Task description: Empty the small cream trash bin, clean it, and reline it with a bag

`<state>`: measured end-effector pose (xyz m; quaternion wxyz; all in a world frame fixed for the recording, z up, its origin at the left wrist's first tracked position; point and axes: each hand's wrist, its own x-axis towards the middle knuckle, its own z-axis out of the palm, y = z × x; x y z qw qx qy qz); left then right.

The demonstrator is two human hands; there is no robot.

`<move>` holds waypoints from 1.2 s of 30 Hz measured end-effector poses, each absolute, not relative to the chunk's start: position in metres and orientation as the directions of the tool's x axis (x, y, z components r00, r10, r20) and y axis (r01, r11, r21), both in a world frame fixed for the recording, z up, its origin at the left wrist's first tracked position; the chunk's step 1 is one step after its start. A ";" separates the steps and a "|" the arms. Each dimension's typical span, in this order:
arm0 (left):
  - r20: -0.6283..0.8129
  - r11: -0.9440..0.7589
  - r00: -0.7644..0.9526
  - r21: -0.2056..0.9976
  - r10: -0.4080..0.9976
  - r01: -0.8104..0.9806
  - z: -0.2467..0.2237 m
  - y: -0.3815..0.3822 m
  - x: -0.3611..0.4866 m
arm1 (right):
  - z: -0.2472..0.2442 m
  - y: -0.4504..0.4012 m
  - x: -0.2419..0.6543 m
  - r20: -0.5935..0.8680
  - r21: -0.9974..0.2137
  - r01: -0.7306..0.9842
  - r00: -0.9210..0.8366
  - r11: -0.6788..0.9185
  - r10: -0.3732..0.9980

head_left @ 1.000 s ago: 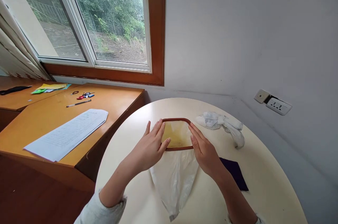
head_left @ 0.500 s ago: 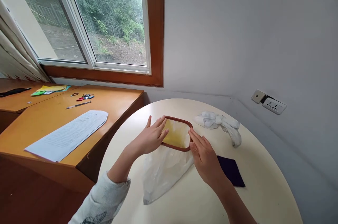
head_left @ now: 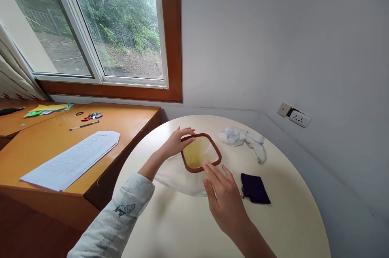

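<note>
A rounded square embroidery hoop (head_left: 217,153) with a reddish-brown rim lies on the round table. Sheer white fabric (head_left: 179,183) is stretched across it and spreads loosely below it, with a yellow patch (head_left: 194,152) showing inside the rim. My left hand (head_left: 176,141) rests at the hoop's upper left corner, its fingers stretched out along and over the rim. At the lower edge, the fingertips of my right hand (head_left: 220,193) touch or nearly touch the rim, with fingers extended and thumb apart. Neither hand visibly grasps the hoop.
On the cream round table (head_left: 291,209) are a knotted whitish sheer cloth (head_left: 243,138) and a dark purple pouch (head_left: 255,188). To the left, a wooden desk (head_left: 130,118) holds papers (head_left: 73,158), a pen (head_left: 84,125) and small items. A wall socket (head_left: 300,118) is at right.
The hoop has turned clockwise with its loose fabric, which has swung left. My left hand has moved up along the rim, and my right hand has shifted down and left. The view has shifted slightly.
</note>
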<state>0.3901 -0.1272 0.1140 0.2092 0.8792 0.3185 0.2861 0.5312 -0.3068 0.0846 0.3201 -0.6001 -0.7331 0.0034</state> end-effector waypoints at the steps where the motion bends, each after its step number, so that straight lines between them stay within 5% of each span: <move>1: 0.441 -0.715 0.577 0.551 0.687 0.431 0.113 -0.127 0.392 | 0.087 -0.308 0.529 0.468 -0.399 0.867 -0.087 0.298 0.880; 8: 0.618 -0.729 0.388 0.566 0.684 0.384 0.113 -0.147 0.388 | 0.089 -0.318 0.533 0.598 -0.410 0.829 -0.072 0.381 0.799; 15: 0.631 -0.708 0.324 0.605 0.705 0.363 0.115 -0.157 0.373 | 0.089 -0.319 0.562 0.760 -0.356 0.858 0.036 0.370 0.649; 26: 0.607 -0.645 0.218 0.719 0.764 0.259 0.130 -0.169 0.363 | 0.108 -0.321 0.590 0.806 -0.364 0.899 0.173 0.243 0.567; 31: 0.570 -0.610 0.221 0.758 0.792 0.232 0.115 -0.179 0.358 | 0.102 -0.315 0.595 0.777 -0.450 0.862 0.249 0.233 0.578; 36: 0.472 -0.551 0.358 0.818 0.806 0.162 0.079 -0.189 0.344 | 0.071 -0.298 0.601 0.598 -0.689 0.669 0.308 0.279 0.740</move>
